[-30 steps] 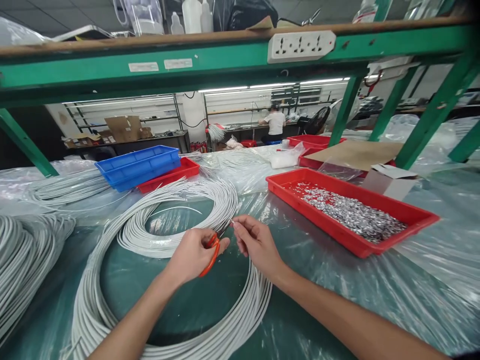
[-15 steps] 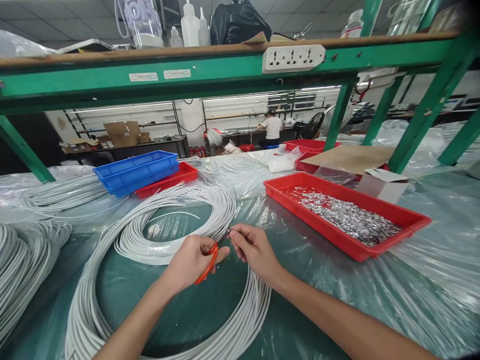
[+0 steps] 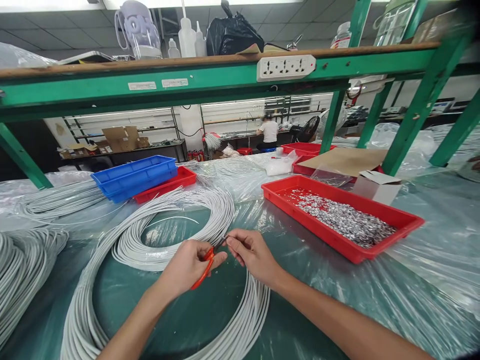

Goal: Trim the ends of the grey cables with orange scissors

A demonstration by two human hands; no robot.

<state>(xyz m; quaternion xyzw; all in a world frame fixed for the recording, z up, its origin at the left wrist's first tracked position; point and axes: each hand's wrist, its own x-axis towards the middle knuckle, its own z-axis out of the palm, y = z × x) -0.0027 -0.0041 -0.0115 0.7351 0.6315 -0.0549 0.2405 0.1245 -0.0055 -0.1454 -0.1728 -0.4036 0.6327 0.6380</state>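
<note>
My left hand [image 3: 189,265] is closed on orange-handled scissors [image 3: 204,272], whose dark blades point up and right toward my other hand. The fingertips of my right hand [image 3: 249,251] are pinched at the blade tips; what they hold is too small to make out. Both hands are above large coils of white cable [image 3: 84,280], with a smaller coil [image 3: 219,220] just beyond them. To the right, a red tray [image 3: 352,252] holds many small silvery metal pieces [image 3: 345,217].
A blue tray [image 3: 135,175] rests on a red tray [image 3: 185,176] at the back left. More cable [image 3: 22,270] lies far left. A green shelf frame [image 3: 221,85] with a power strip [image 3: 286,67] spans overhead. A person [image 3: 269,131] sits in the background.
The view has tilted slightly upward, so the shelf and its bottles sit lower in the picture. Both hands keep nearly the same pose, with the scissors still in my left hand.
</note>
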